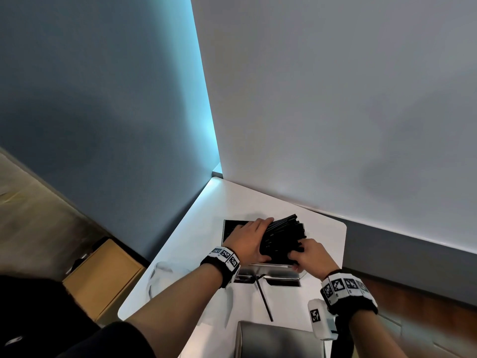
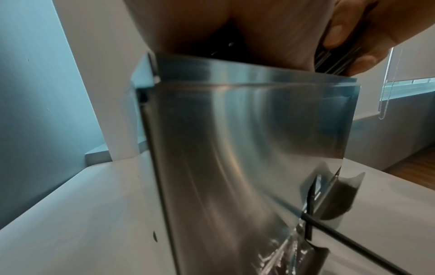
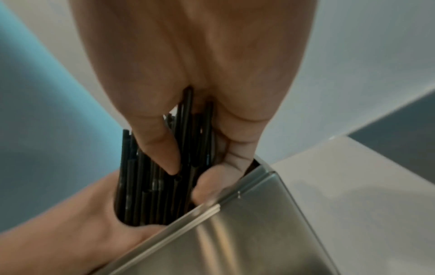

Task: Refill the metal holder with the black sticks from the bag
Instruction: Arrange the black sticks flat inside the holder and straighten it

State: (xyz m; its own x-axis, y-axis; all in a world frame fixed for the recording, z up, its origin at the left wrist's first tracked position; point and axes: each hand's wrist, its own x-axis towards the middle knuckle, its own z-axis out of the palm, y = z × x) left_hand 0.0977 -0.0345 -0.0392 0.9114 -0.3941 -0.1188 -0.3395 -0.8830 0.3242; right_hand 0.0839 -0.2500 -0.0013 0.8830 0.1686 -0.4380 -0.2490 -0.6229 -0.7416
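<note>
A brushed metal holder [image 1: 271, 266] [image 2: 235, 148] [image 3: 235, 232] stands open-topped on the white table [image 1: 206, 202]. A thick bundle of black sticks [image 1: 281, 232] [image 3: 150, 195] leans out of its top toward the far right. My left hand [image 1: 251, 240] [image 2: 235, 28] lies along the bundle's left side, thumb curled under it. My right hand [image 1: 307, 254] [image 3: 200, 74] pinches the sticks' near ends at the holder's right rim. One loose black stick [image 1: 264, 297] [image 2: 353, 241] lies on the table before the holder.
A crumpled clear plastic bag [image 1: 165, 273] lies on the table's left side. A grey chair back [image 1: 278, 339] is at the near edge. Walls close the far sides. A wooden box [image 1: 103, 275] sits on the floor to the left.
</note>
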